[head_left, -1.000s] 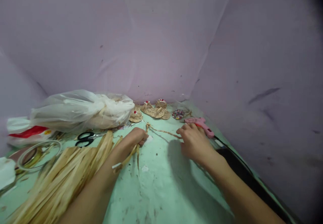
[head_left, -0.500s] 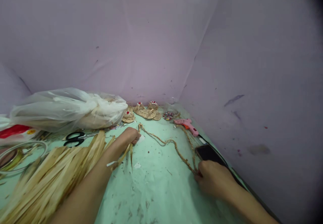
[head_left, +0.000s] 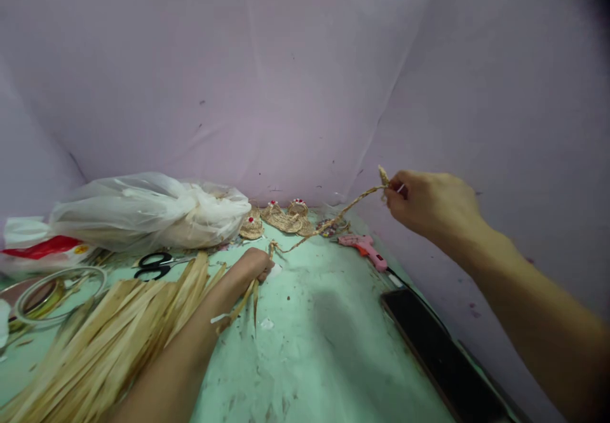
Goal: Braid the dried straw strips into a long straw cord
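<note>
A tan twisted cord [head_left: 324, 226] of plant fibre runs between my two hands. My left hand [head_left: 255, 264] is closed on its near end, low over the table, with loose strips hanging below the fist. My right hand [head_left: 429, 204] is raised at the right and pinches the far part of the cord, a short end sticking up above the fingers. From left to right the cord rises in a slanting line. A bundle of flat dried fibre strips [head_left: 114, 334] lies to the left, partly behind my left forearm.
Black-handled scissors [head_left: 155, 265] and a clear plastic bag [head_left: 143, 210] are at the left. Several woven slippers [head_left: 283, 220] with red beads stand by the wall. A pink glue gun [head_left: 365, 248] and a black phone [head_left: 443, 353] lie right. Tape rolls [head_left: 60, 296] sit far left.
My right hand has moved up and away from the table beside the phone, lifting the cord, which hung in a loose loop and now stretches straighter. My left hand stays closed in nearly the same place.
</note>
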`<state>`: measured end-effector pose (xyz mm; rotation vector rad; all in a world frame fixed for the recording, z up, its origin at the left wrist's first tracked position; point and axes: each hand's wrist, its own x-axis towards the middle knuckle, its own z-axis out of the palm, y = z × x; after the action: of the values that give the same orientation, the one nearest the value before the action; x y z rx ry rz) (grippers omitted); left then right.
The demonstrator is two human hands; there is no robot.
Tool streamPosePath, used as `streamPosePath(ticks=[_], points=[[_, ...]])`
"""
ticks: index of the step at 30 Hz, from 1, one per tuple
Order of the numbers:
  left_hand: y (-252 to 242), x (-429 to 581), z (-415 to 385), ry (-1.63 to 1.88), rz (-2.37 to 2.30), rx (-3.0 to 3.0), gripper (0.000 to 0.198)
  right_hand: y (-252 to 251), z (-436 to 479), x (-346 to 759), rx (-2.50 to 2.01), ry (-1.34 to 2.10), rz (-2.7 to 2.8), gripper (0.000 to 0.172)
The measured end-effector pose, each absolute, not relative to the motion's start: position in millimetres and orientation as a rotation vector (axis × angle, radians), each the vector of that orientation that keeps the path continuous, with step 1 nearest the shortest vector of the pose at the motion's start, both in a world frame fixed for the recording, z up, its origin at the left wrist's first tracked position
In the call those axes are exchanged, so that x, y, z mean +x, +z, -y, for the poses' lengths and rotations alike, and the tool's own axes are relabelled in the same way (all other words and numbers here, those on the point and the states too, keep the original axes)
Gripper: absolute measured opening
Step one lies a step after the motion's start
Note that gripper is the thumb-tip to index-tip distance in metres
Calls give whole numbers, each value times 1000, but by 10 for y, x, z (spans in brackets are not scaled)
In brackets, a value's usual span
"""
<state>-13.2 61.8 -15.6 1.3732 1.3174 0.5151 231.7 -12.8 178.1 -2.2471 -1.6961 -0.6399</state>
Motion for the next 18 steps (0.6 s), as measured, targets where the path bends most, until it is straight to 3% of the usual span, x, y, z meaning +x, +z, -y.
streamPosePath(ticks=[2, 6, 9, 15, 16, 18], points=[[-168, -134, -619, 507, -1338, 1418, 22, 1680, -42, 2437, -2375, -646, 1627, 20], [-193, -140, -623, 516, -1361, 1481, 19, 1250, -289, 2727, -2686, -273, 1786, 13], [-218, -136, -632, 526, -1349, 1493, 19, 944, -411, 2807, -2670, -166, 1861, 20], [-216, -102, -630, 562, -1318, 1342, 24, 707, -752, 2601, -2201, -75, 1620, 79], [-204, -96, -626, 567, -1318, 1311, 24, 697, -813, 2561, -2142, -31, 1643, 77], [-178, -84, -620, 571, -1317, 1266, 24, 694, -917, 2504, -2098, 65, 1700, 52]])
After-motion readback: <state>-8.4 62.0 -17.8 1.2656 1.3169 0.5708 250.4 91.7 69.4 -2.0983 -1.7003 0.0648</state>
